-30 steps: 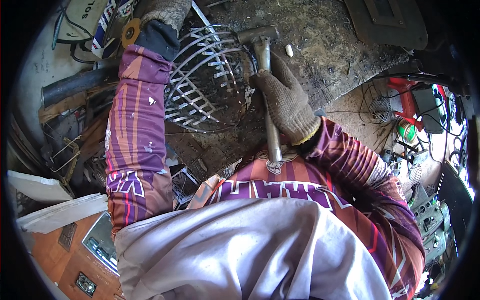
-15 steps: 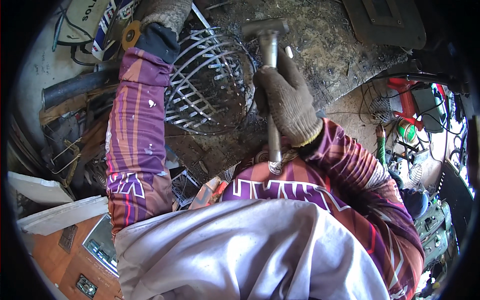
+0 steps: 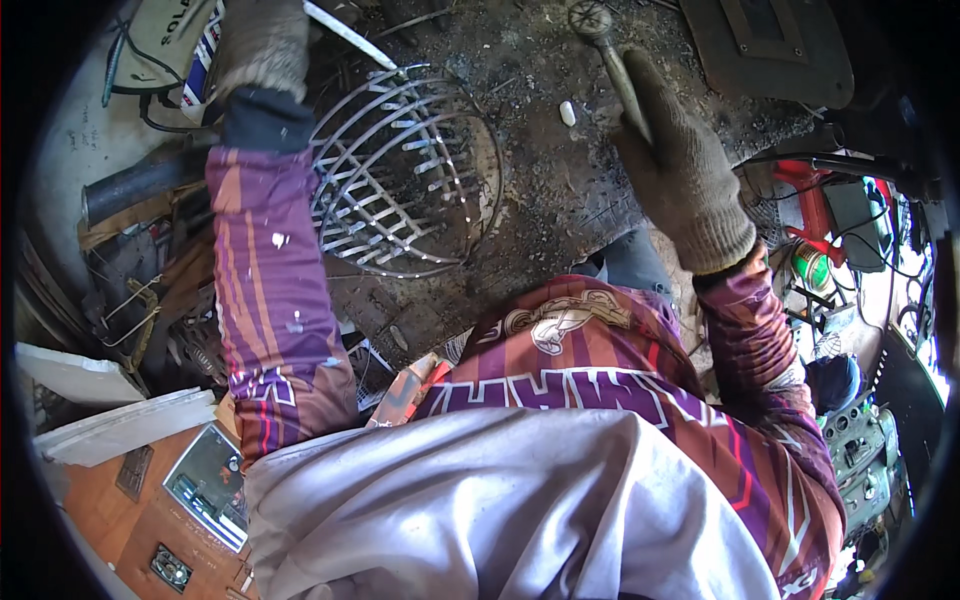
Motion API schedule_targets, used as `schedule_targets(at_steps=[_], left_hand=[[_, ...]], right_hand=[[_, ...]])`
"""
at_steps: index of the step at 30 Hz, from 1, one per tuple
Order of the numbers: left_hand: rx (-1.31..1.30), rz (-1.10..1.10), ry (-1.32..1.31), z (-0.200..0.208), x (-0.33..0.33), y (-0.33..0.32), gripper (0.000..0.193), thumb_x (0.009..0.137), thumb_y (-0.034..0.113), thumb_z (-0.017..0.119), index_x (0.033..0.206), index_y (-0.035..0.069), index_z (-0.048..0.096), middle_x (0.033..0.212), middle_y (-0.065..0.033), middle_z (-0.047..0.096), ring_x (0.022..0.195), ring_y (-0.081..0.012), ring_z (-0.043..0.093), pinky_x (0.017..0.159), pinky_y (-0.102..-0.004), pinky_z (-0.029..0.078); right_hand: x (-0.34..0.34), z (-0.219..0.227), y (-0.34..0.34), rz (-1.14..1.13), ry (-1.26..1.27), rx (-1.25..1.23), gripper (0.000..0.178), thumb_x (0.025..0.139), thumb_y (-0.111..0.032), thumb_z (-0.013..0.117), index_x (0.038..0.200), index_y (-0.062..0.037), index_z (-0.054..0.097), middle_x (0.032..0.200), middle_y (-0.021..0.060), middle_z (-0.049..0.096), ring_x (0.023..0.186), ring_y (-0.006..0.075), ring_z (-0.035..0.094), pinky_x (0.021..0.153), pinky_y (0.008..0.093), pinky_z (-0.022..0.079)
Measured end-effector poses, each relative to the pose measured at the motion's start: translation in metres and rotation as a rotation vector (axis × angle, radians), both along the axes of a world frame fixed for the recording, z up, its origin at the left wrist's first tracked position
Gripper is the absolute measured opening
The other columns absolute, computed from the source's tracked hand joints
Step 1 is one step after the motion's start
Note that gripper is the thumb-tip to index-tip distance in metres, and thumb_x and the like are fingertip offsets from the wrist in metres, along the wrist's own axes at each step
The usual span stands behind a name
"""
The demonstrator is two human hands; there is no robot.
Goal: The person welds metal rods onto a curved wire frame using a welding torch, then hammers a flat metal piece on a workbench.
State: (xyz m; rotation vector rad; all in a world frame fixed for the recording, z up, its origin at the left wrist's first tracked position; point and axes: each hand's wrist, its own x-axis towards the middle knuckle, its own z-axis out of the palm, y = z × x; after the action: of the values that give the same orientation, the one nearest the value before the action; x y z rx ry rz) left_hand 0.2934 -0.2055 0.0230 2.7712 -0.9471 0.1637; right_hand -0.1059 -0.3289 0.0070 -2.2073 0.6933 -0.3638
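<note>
My right hand (image 3: 690,175), in a grey-brown knit glove, is closed round the handle of a hammer (image 3: 625,90) over the right part of the bench. The hammer's head points away from me, its round face showing. At the upper left, my gloved left hand (image 3: 262,45) runs out of the picture and its fingers are hidden. Beside it, a round frame of bent metal rods (image 3: 410,185), with short bars set along curved strips, lies on the workbench (image 3: 560,190). A pale metal bar (image 3: 350,35) slants to the frame's far edge. A small white stick (image 3: 568,113) rests right of the frame.
A dark shield with a rectangular window (image 3: 770,45) lies at the far right of the bench. To the left are a dark pipe (image 3: 140,180) and white boards (image 3: 130,430). Cables and a red stand (image 3: 805,190) are on the right.
My right hand has swung the hammer away from my body, to the right and farther over the bench. My left hand has shifted left, and the rod frame has moved slightly.
</note>
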Motion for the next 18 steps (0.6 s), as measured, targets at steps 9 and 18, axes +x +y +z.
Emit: schedule_targets(at_steps=[9, 18], left_hand=[[-0.089, -0.3, -0.276, 0.134, -0.043, 0.048, 0.01, 0.092, 0.016, 0.072, 0.096, 0.006, 0.071, 0.097, -0.0095, 0.075, 0.075, -0.0196, 0.07, 0.067, -0.0352, 0.057], [0.123, -0.408, 0.495, 0.135, -0.229, 0.046, 0.027, 0.098, 0.015, 0.069, 0.124, 0.01, 0.071, 0.106, -0.0025, 0.073, 0.084, -0.0165, 0.069, 0.069, -0.0313, 0.056]], right_hand=[[0.005, 0.0, -0.049, 0.181, 0.294, -0.31, 0.057, 0.097, -0.02, 0.068, 0.152, -0.0228, 0.051, 0.114, 0.0173, 0.07, 0.097, 0.038, 0.073, 0.078, 0.0473, 0.06], [-0.014, 0.041, -0.078, 0.141, -0.299, -0.08, 0.08, 0.099, -0.054, 0.067, 0.147, 0.0072, 0.051, 0.116, 0.0176, 0.068, 0.1, 0.0279, 0.07, 0.085, 0.0432, 0.058]])
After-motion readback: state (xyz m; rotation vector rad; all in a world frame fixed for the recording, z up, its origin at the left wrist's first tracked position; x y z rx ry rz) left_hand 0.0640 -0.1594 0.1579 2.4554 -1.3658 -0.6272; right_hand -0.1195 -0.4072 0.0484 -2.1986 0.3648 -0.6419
